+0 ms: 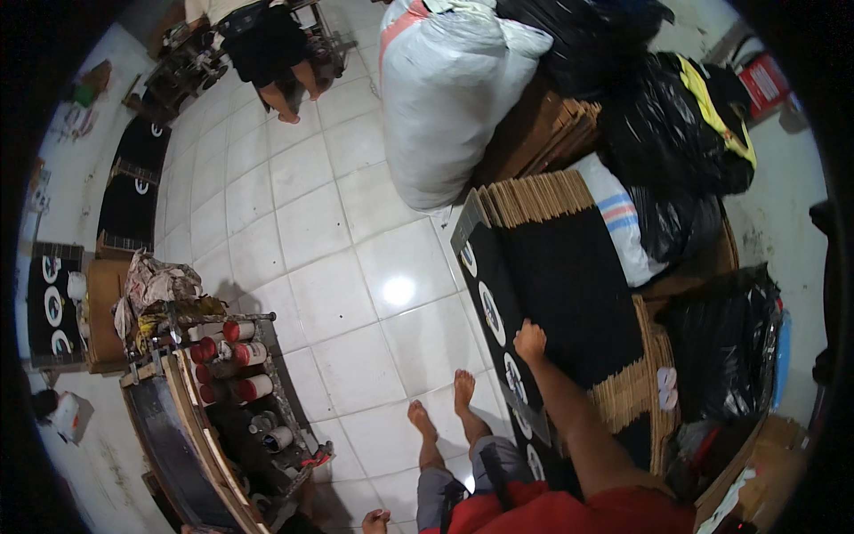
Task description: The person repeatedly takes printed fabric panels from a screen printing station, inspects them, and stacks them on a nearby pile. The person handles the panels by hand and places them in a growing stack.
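My right hand [530, 341] is closed on the upper edge of a black board [487, 283] with white oval prints. That board stands tilted along the left side of a long row of brown-edged boards [553, 267], whose middle is black. My left hand [375, 521] hangs low at the bottom edge of the view, away from the boards. Its fingers are curled in, and nothing shows between them; part of the hand is cut off.
Left stands a rack of red-and-white cans [238, 343] beside a wood-framed screen [173, 445]. A big white sack [436, 107] and black bags [658, 125] crowd the far right. Another person [262, 44] stands at the far left. More printed black boards [129, 209] line the left wall.
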A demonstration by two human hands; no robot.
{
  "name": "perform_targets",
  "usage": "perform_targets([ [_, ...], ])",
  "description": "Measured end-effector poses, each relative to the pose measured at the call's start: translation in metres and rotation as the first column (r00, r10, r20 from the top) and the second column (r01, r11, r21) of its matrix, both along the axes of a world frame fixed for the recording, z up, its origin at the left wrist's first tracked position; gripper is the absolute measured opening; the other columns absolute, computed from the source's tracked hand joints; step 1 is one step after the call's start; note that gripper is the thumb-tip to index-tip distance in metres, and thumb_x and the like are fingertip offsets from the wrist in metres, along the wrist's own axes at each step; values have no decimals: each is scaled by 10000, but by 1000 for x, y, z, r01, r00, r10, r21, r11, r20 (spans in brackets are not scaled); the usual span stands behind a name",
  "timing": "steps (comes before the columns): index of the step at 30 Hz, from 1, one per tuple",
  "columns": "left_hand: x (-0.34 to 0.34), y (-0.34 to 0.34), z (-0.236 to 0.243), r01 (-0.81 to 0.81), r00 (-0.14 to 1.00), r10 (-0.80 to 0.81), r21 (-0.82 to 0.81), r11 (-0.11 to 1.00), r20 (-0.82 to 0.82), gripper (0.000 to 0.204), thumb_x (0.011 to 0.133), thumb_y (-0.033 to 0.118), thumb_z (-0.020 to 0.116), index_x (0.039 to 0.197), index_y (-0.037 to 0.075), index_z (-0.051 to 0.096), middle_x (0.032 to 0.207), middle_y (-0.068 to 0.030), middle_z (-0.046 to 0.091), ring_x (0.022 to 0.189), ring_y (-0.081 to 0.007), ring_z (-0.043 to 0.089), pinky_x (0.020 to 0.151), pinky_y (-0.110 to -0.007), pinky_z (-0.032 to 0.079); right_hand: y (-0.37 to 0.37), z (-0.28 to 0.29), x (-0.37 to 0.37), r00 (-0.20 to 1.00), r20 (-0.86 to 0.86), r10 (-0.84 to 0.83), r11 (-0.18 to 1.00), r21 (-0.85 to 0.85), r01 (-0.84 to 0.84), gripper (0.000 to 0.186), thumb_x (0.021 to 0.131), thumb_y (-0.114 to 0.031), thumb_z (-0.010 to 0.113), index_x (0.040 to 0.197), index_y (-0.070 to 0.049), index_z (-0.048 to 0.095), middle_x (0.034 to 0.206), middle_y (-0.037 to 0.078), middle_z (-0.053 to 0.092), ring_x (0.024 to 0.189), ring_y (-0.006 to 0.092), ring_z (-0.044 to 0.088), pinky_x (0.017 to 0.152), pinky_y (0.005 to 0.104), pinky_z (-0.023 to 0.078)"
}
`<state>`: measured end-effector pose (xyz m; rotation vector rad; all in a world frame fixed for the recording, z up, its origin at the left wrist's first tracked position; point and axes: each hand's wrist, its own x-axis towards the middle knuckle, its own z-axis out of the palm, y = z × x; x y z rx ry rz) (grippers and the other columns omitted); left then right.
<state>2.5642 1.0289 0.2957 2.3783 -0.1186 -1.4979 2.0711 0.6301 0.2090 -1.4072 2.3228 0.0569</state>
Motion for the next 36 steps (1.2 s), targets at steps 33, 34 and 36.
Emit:
perform_targets([
  [33, 121, 53, -67, 462, 855, -423, 70, 884, -301, 306, 859, 291, 589, 1072, 71, 596, 983, -88, 641, 885, -226, 602, 780, -397, 424, 599, 22, 97, 864, 270, -425, 801, 556, 220, 278, 749, -334, 605, 707, -72, 689, 715, 100, 667, 726, 252, 662, 653, 393, 517],
  [34, 118, 55, -69, 446, 862, -405, 77, 892, -306, 311, 863, 295, 590, 1074, 66, 595, 987, -91, 640, 890, -227, 602, 783, -399, 425, 580, 33, 87, 971, 227, 71, 859, 482, -176, 298, 776, -333, 581, 694, -67, 688, 665, 97, 657, 691, 243, 660, 656, 380, 515],
  [36, 109, 49, -69, 452, 844, -407, 56, 890, -349, 314, 863, 283, 586, 1077, 53, 592, 996, -104, 637, 904, -231, 601, 785, -400, 429, 539, 55, 72, 972, 231, -52, 916, 398, -46, 186, 769, -231, 617, 710, -63, 669, 670, 103, 631, 577, 230, 611, 546, 359, 485],
])
